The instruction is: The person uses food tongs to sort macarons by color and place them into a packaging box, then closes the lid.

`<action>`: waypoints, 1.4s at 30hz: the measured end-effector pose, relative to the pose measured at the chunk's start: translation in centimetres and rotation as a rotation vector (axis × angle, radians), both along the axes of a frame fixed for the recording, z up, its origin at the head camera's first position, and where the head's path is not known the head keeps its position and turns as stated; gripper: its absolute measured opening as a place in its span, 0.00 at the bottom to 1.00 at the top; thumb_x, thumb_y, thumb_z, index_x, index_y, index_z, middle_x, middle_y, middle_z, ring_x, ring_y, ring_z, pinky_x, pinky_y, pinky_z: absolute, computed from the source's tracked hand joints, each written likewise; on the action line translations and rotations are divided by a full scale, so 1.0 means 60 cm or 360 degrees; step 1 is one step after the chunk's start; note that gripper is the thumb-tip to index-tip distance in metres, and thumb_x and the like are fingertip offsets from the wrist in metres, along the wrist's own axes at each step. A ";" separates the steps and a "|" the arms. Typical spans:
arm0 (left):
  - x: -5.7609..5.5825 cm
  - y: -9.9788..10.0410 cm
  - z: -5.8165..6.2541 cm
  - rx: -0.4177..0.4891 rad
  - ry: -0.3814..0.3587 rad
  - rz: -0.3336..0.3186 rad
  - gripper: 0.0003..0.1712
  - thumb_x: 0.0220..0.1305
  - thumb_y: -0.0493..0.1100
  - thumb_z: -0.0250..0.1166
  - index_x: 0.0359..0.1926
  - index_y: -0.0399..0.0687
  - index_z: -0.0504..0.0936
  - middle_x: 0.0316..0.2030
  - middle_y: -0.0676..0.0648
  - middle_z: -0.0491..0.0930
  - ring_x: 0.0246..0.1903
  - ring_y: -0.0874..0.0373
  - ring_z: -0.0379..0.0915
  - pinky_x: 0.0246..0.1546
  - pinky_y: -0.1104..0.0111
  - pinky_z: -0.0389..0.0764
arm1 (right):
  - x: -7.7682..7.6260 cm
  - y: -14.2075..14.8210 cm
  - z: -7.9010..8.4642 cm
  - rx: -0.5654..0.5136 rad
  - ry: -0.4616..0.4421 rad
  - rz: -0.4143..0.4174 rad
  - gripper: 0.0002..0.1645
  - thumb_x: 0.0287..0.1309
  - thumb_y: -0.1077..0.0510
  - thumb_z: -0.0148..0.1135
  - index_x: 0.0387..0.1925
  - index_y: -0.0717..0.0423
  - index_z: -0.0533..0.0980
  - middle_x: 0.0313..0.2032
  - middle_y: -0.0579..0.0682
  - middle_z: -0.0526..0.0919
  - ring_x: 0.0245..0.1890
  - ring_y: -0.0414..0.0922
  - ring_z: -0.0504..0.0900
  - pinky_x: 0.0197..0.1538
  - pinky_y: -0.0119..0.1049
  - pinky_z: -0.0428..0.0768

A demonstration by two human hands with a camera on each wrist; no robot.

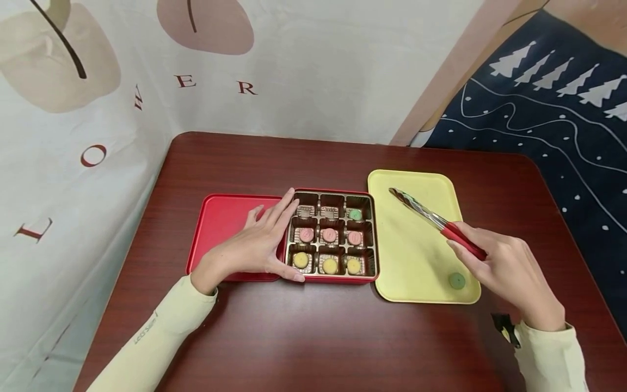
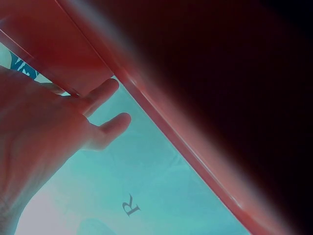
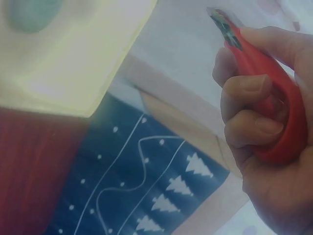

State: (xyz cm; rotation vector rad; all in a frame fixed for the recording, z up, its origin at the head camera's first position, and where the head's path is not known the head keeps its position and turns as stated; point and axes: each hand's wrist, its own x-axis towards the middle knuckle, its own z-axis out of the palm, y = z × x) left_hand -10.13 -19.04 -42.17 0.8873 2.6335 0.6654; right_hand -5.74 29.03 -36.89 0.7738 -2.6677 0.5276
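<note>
A red box point(image 1: 340, 280) with a gold divided insert stands mid-table. In it are a green round candy-like piece point(image 1: 355, 214) at top right, three pink pieces point(image 1: 329, 235) in the middle row and three yellow pieces point(image 1: 330, 266) in the front row. Along the box's left side rests my left hand point(image 1: 259, 239), thumb at the near corner, straight fingers at the far one. My right hand point(image 1: 509, 267) grips red-handled tongs point(image 1: 462, 238), whose metal tips hover over a yellow tray point(image 1: 411, 283) with nothing visible between them. Another green piece point(image 1: 457, 281) lies near the tray's front-right corner.
A red lid point(image 1: 220, 218) lies to the left of the box, partly under my left hand and forearm. The dark wooden table point(image 1: 313, 337) carries everything. Behind it hangs a pale printed cloth point(image 1: 323, 81), with a dark blue tree-patterned cloth point(image 1: 553, 125) at the right.
</note>
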 end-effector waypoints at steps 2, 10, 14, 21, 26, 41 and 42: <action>0.000 0.000 0.000 0.0006 -0.0006 0.0002 0.91 0.45 0.82 0.79 0.88 0.40 0.35 0.87 0.41 0.25 0.83 0.40 0.46 0.75 0.32 0.43 | -0.006 -0.010 0.002 -0.0009 -0.0010 0.0024 0.26 0.62 0.54 0.79 0.60 0.59 0.88 0.36 0.52 0.91 0.21 0.38 0.70 0.23 0.25 0.67; 0.002 -0.001 -0.004 0.0006 -0.0028 0.0017 0.92 0.45 0.84 0.78 0.89 0.41 0.34 0.88 0.43 0.24 0.83 0.39 0.46 0.76 0.32 0.43 | -0.036 -0.061 0.000 -0.0082 0.0023 0.0155 0.41 0.79 0.28 0.52 0.56 0.60 0.89 0.37 0.53 0.91 0.21 0.38 0.72 0.23 0.26 0.66; 0.002 -0.002 -0.008 0.0000 -0.0038 0.0014 0.92 0.45 0.85 0.76 0.88 0.41 0.33 0.88 0.43 0.24 0.83 0.38 0.47 0.76 0.32 0.42 | -0.048 -0.085 -0.009 -0.0107 0.0018 0.0224 0.36 0.80 0.32 0.56 0.57 0.59 0.89 0.39 0.52 0.92 0.22 0.39 0.76 0.23 0.29 0.69; -0.001 -0.002 -0.006 -0.0003 -0.0027 0.0002 0.91 0.46 0.83 0.78 0.88 0.41 0.33 0.87 0.43 0.23 0.83 0.39 0.48 0.76 0.32 0.41 | -0.065 -0.112 -0.026 -0.0111 -0.0056 0.0287 0.21 0.71 0.50 0.73 0.58 0.57 0.89 0.38 0.47 0.91 0.24 0.39 0.76 0.24 0.32 0.71; 0.000 -0.001 -0.006 0.0012 -0.0022 -0.0006 0.91 0.46 0.84 0.77 0.88 0.40 0.34 0.88 0.43 0.24 0.82 0.39 0.50 0.76 0.32 0.41 | -0.074 -0.129 -0.034 -0.0102 -0.0088 0.0313 0.25 0.58 0.60 0.80 0.59 0.57 0.89 0.39 0.48 0.92 0.25 0.39 0.79 0.25 0.33 0.72; 0.001 0.000 -0.001 0.0006 0.0004 0.0000 0.92 0.45 0.84 0.78 0.89 0.41 0.34 0.88 0.43 0.24 0.82 0.41 0.49 0.77 0.34 0.42 | -0.083 -0.150 -0.054 -0.0001 -0.0189 0.0320 0.26 0.57 0.63 0.81 0.58 0.60 0.88 0.39 0.51 0.91 0.23 0.38 0.75 0.24 0.36 0.73; 0.001 -0.001 -0.001 0.0005 -0.0001 0.0002 0.91 0.45 0.83 0.78 0.89 0.41 0.34 0.88 0.43 0.24 0.82 0.41 0.49 0.77 0.34 0.41 | -0.083 -0.150 -0.055 0.0006 -0.0193 0.0324 0.26 0.57 0.63 0.81 0.59 0.60 0.88 0.39 0.52 0.91 0.23 0.38 0.75 0.24 0.36 0.73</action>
